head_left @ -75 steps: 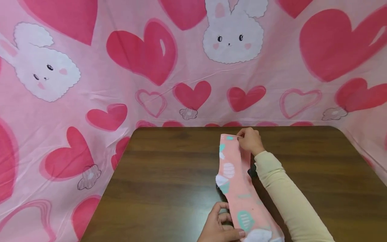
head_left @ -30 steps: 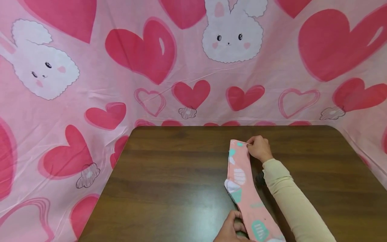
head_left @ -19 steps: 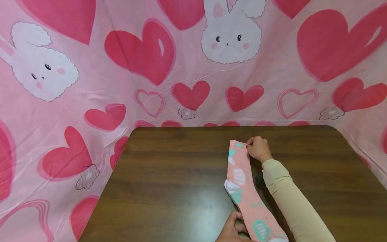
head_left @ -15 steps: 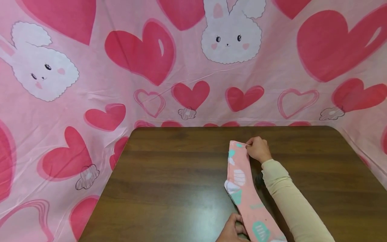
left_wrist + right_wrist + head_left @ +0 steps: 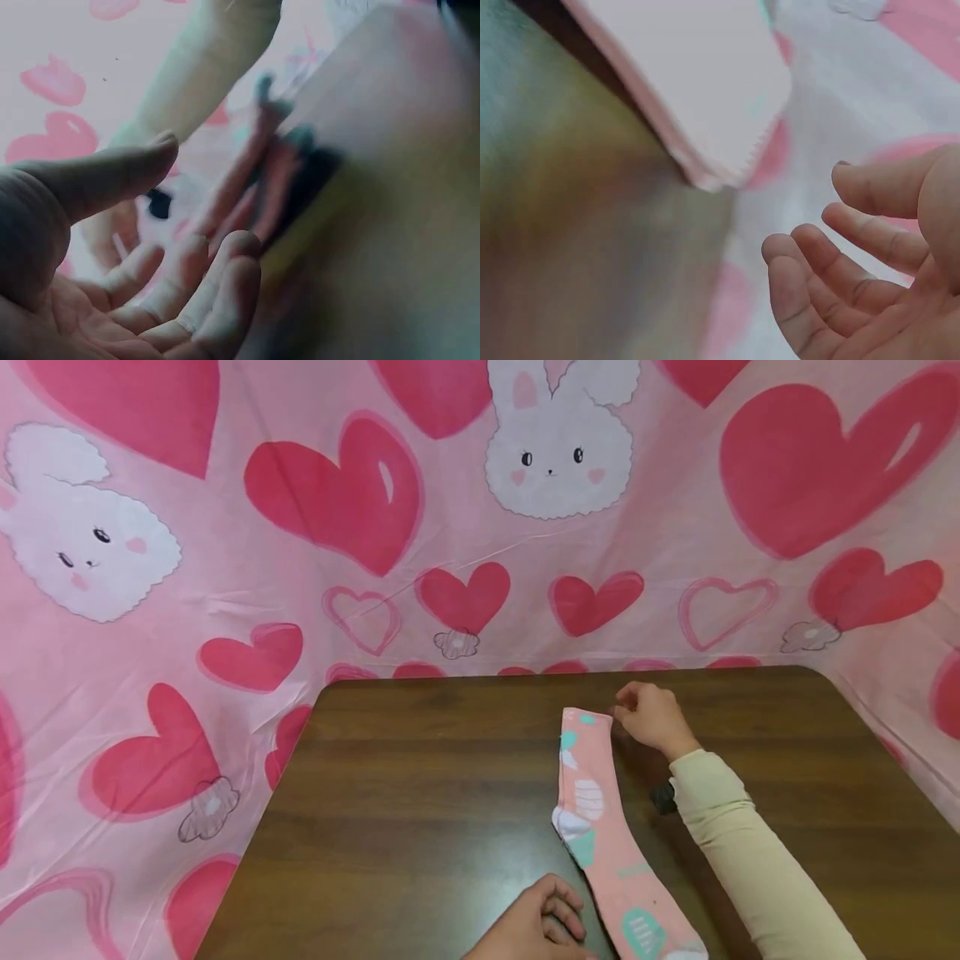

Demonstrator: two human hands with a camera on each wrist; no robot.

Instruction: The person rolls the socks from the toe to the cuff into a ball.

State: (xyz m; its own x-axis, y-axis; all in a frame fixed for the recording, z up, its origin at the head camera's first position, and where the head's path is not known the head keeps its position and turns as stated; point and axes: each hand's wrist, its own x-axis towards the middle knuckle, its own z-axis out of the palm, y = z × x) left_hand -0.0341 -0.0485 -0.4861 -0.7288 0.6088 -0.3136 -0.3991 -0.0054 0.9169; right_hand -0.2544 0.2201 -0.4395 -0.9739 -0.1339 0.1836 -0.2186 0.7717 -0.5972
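A long pink sock (image 5: 606, 810) with white and mint patches lies flat on the table; its doubled edges suggest a second sock beneath. Its cuff points to the far side, and its toe runs out of the head view at the bottom. Just left of the foot part is my left hand (image 5: 536, 922), fingers loosely bent and holding nothing. My right hand (image 5: 654, 718) hovers by the cuff's right corner, apart from it. In the right wrist view the relaxed fingers (image 5: 847, 270) hold nothing, and the cuff (image 5: 697, 97) lies beyond them.
The dark wooden table (image 5: 405, 793) has a rounded far edge. Behind and on both sides hangs a pink cloth (image 5: 457, 527) with hearts and rabbit faces. A small black object (image 5: 663, 797) sits at my right wrist.
Both hands have let go of the sock. My left hand has drawn off to the left, my right hand to the right. Before that, the sock was shifted right and laid flat.
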